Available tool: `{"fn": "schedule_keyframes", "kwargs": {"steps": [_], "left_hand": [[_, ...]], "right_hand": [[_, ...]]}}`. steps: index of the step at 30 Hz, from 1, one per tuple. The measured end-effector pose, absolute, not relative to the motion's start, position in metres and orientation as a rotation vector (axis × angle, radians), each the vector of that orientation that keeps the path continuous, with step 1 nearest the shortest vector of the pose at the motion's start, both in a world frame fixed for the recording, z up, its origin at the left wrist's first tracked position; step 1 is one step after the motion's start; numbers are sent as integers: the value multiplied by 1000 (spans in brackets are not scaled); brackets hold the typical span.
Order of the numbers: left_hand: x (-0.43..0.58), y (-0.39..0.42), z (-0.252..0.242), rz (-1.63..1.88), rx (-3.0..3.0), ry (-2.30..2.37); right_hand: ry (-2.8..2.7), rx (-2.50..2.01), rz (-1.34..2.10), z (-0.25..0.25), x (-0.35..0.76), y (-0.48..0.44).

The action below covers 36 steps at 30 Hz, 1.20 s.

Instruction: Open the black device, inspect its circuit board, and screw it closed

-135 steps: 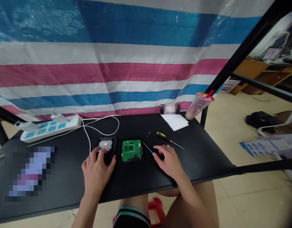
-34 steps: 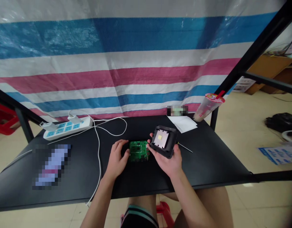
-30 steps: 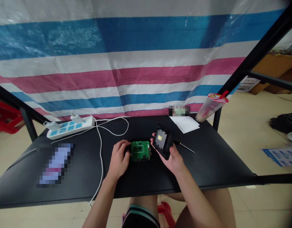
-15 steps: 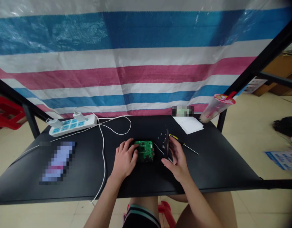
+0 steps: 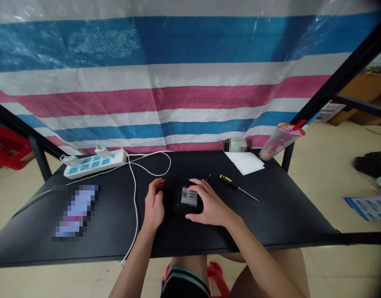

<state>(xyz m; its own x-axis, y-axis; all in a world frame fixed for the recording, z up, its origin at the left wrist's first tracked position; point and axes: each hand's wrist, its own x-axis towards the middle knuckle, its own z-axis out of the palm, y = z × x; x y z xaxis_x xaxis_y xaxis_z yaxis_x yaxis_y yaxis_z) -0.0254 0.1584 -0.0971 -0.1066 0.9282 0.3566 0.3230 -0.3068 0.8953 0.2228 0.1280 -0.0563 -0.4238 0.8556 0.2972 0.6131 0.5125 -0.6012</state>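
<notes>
Two bare hands rest on the black table (image 5: 271,215), nearest of all. Left hand (image 5: 154,203) lies flat and open just left of the box (image 5: 187,197), holding nothing; whether its fingertips touch the box I cannot tell. Right hand (image 5: 209,203) is laid over the box's right side, fingers spread across the top, not closed round it. The box sits flat at mid-table, black, with a white label facing up between the hands. A white cable (image 5: 135,194) runs along the table left of the left hand. Beyond the right hand lies a screwdriver (image 5: 230,182), its tip pointing right, apart from the box. Farther back are a power strip (image 5: 94,162) at left, paper (image 5: 245,162) at right, a cup (image 5: 279,140) at the far right corner and a striped tarp (image 5: 178,82) behind all
</notes>
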Motion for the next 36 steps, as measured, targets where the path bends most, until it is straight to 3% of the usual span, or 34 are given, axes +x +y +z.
{"fn": "schedule_keyframes", "kwargs": {"steps": [19,36], "left_hand": [[-23,158,-96,1060,2098,1499],[-20,158,-97,994,2152,1569]], "right_hand": [[-2432,-1175,553,-48,222,159],[-2459,-1150,591,-43,226,165]]}}
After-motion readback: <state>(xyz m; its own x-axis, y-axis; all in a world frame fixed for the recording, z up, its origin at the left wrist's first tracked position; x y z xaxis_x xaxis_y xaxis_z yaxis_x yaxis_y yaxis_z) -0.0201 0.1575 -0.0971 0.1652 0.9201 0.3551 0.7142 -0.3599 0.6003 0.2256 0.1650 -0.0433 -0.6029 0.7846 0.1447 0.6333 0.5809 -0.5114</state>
